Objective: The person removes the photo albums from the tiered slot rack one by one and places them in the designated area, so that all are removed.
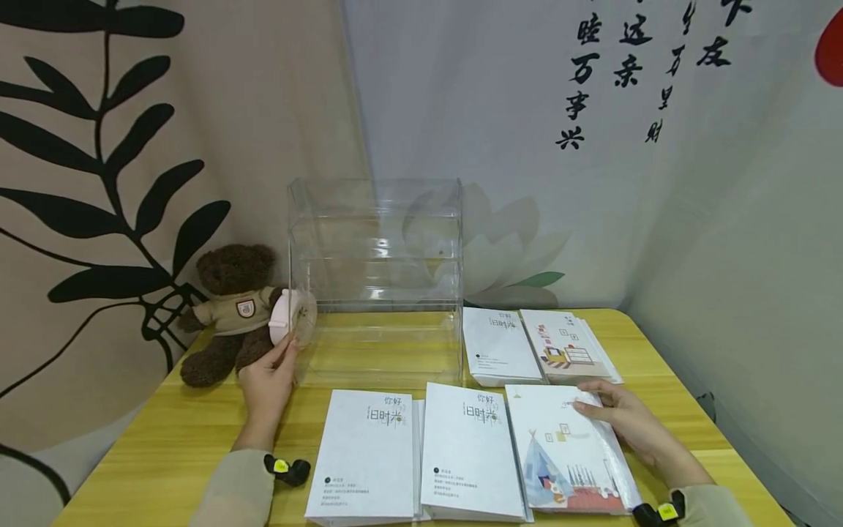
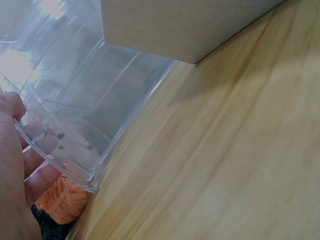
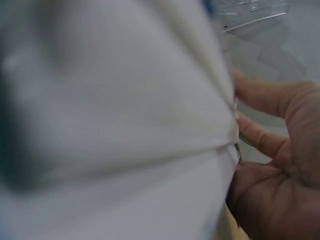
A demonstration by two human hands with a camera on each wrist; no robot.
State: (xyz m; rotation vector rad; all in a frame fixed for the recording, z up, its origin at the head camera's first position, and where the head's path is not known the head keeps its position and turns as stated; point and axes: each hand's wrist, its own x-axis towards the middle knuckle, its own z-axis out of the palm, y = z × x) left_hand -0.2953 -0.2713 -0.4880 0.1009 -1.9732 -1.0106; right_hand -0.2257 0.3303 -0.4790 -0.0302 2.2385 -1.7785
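The left hand [image 1: 266,380] grips the lower front corner of a clear plastic tiered rack [image 1: 375,307]; in the left wrist view its thumb and fingers lie on both sides of the transparent edge [image 2: 50,160]. A thick white book with a tent drawing [image 1: 560,454], in shiny clear wrapping, lies at the front right. The right hand [image 1: 632,424] holds this book at its upper right corner, thumb over the cover. In the right wrist view the book's white wrapped side [image 3: 125,125] fills most of the picture, with the fingers at its edge.
Two white books with printed covers [image 1: 362,454] [image 1: 470,446] lie left of the tent book. Behind are another white book [image 1: 500,340] and one with a furniture drawing [image 1: 569,344]. A brown teddy bear [image 1: 230,315] sits left of the rack, beside a pale pink object [image 1: 283,318].
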